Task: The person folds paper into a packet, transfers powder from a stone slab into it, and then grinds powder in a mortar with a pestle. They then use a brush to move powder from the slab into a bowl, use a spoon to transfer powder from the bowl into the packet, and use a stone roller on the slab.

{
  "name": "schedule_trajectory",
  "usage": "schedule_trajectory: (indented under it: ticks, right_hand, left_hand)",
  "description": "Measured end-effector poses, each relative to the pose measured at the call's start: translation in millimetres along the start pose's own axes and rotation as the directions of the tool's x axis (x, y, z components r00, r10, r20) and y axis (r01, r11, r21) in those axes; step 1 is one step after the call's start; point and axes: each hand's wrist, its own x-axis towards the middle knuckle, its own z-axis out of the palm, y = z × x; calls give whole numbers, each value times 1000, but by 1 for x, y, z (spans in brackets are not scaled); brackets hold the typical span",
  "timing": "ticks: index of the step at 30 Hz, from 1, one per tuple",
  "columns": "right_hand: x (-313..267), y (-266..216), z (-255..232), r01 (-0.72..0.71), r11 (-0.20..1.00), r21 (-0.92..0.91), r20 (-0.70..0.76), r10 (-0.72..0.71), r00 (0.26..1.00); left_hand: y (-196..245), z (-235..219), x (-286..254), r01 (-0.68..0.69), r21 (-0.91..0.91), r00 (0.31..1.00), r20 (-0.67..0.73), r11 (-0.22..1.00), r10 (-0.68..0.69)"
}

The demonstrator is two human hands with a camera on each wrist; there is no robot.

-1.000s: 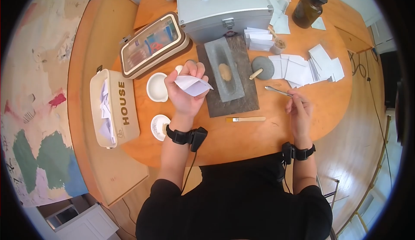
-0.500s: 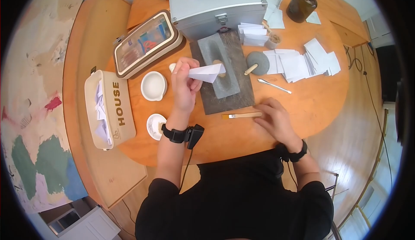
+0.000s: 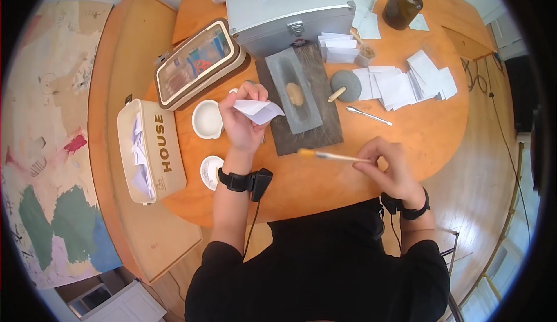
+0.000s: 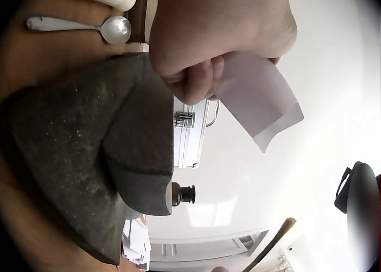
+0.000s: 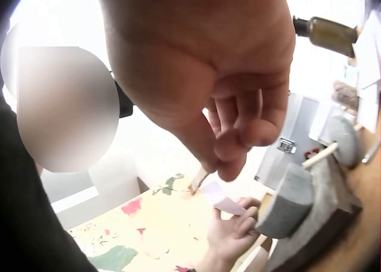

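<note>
My left hand (image 3: 241, 133) grips a folded white paper packet (image 3: 262, 113), its mouth spread toward the stone trough. Between the thumb and fingers of my right hand (image 3: 395, 168) is a flat brush (image 3: 332, 156), pinched by the end of its wooden handle, bristles pointing left. Tan powder (image 3: 295, 94) lies in the grey stone trough (image 3: 308, 119), which stands on a dark board (image 3: 332, 119). In the left wrist view the packet (image 4: 259, 96) sticks out from the curled fingers. A slim metal spoon (image 3: 369, 115) rests on the table to the right of the board.
Right of the trough are a stone wheel (image 3: 346, 86) with a wooden handle and spread paper packets (image 3: 397, 93). A silver case (image 3: 290, 11) stands behind. Leftward are a white bowl (image 3: 207, 119), a small dish (image 3: 212, 173) and a HOUSE bin (image 3: 168, 168) holding papers.
My right hand has laid the metal spoon down, moved to the brush and lifted it off the table. The packet in my left hand swung over the trough, then back left.
</note>
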Motion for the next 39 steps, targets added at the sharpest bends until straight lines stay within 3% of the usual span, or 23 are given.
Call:
schedule_trajectory:
  ticks: [4,7,10,12,16,18,22,28,30,36,39]
  right_hand:
    - [34,-19,9,163,985,-48,-153,-169,974]
    - [57,-9,27,98,995,-18,-166,-100,981]
    - [77,-3,43,125,992,29,-112,-121,986]
    - [86,3,48,30,993,113,-86,-20,996]
    - [88,17,45,-50,986,161,-99,66,993]
    - [86,11,40,-121,916,382,-56,154,987]
    - [86,14,38,-143,800,583,26,157,987]
    - [88,18,36,-188,725,662,88,174,981]
    - [87,21,37,-217,755,619,91,206,974]
    - [84,24,35,-217,762,610,52,235,971]
    - [80,23,34,-225,768,600,39,252,967]
  left_hand:
    - [-2,6,2,-42,58,999,-26,997,44]
    - [-3,14,0,-90,155,991,-87,984,105]
    - [-5,20,0,-147,294,979,-94,944,182]
    - [-6,22,0,-178,391,969,-90,903,230]
    - [-5,23,2,-258,710,920,-28,655,392]
    - [-5,28,1,-294,780,903,37,553,427]
    - [-11,32,7,-325,784,883,52,529,467]
    - [-8,31,11,-348,847,884,153,403,442]
    - [-4,34,14,-324,856,902,152,402,404]
    - [0,32,18,-372,896,865,239,244,442]
    - [-2,34,19,-387,893,855,252,232,454]
